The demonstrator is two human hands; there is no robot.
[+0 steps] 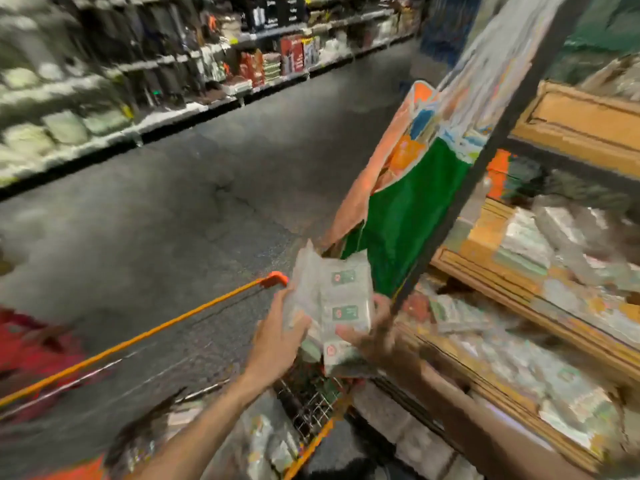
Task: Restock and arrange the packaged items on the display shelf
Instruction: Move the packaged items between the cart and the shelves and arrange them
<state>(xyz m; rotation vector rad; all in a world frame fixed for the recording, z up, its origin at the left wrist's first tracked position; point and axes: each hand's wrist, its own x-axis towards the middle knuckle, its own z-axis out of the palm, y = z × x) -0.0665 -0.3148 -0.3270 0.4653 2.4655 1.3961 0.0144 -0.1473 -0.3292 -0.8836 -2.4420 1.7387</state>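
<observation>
Multipack of green-labelled packets [334, 299] stood upright between both hands, above the orange-rimmed wire cart [313, 407] and just beside the wooden display shelf [485, 271]. The left hand [277, 341] gripped its left edge. The blurred right hand [372, 336] clasped its lower right, thumb across the front.

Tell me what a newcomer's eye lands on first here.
Centre frame, the left hand and right hand hold a clear-wrapped bundle of pale green-labelled packets above an orange-handled wire cart. Just behind it rises a large green and orange printed panel, beside the wooden display shelf at right.
</observation>
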